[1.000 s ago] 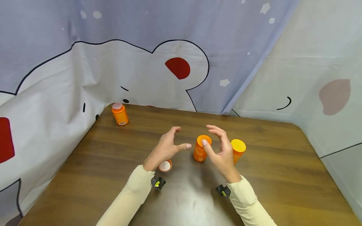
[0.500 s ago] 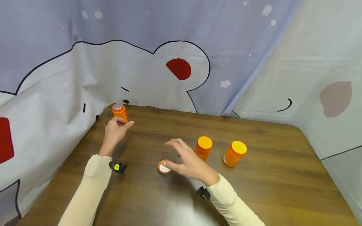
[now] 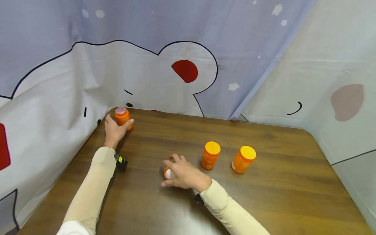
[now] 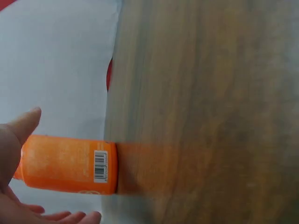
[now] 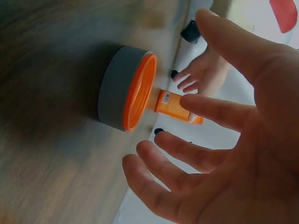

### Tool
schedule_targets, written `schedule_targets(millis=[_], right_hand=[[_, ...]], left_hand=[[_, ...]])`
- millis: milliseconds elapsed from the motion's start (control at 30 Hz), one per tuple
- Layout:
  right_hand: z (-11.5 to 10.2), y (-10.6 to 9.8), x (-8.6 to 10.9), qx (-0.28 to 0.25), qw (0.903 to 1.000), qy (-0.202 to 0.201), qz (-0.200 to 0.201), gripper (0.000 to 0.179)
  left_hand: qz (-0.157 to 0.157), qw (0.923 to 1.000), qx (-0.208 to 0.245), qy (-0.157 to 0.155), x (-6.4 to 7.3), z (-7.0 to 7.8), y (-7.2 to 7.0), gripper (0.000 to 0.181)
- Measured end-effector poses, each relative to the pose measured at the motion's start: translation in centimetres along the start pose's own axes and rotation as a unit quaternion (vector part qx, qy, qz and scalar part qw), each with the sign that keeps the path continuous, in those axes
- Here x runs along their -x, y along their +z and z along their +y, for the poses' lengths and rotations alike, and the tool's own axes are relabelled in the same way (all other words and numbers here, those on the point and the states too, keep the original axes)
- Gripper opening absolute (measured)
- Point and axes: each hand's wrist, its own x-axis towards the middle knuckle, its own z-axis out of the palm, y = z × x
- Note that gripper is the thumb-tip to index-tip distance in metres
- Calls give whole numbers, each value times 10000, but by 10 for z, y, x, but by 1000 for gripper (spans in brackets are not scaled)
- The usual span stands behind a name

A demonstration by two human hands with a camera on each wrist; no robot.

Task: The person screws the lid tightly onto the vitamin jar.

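An orange plastic bottle [image 3: 121, 117] without its lid, a foil-like patterned seal across its mouth, stands upright at the back left of the table. My left hand [image 3: 114, 131] is spread around its near side, thumb on the right and fingers on the left. In the left wrist view, gaps show between that hand and the barcoded bottle [image 4: 70, 163]. An upturned screw lid [image 5: 126, 88], grey outside with an orange rim, lies mid-table. My right hand [image 3: 183, 173] reaches over it with fingers and thumb apart, partly hiding its white inside [image 3: 169, 174].
Two orange jars with yellow-orange tops, one jar [image 3: 210, 155] right of the middle and another jar [image 3: 243, 159] farther right, stand upright on the brown wooden table [image 3: 279, 182]. A printed curtain [image 3: 141, 71] borders the table's back and sides.
My left hand has moved from mid-table to the bottle at the back left, and its fingers have spread. My right hand has left the middle jar and come left and down to the lid.
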Motion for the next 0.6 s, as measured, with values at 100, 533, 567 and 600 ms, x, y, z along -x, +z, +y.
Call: schedule_targets(millis=[100,533,567,600], right_hand=[[0,2,-2,365,9992,59,-132,70],[5,9,-4,1097,9936,-95,-260,43],[5,9,-4,1150,9930,-119,-237,43],[5,9,-4,1199,9925,-144,-208,43]], left_hand=[[87,9998,196,-18,-8,-1,2,102],[-116,9988,448,-142,-27,-5,10,91],[-143,9990,417,-123,-27,-5,10,88],[-160,9991,372,-87,-28,-6,11,85]])
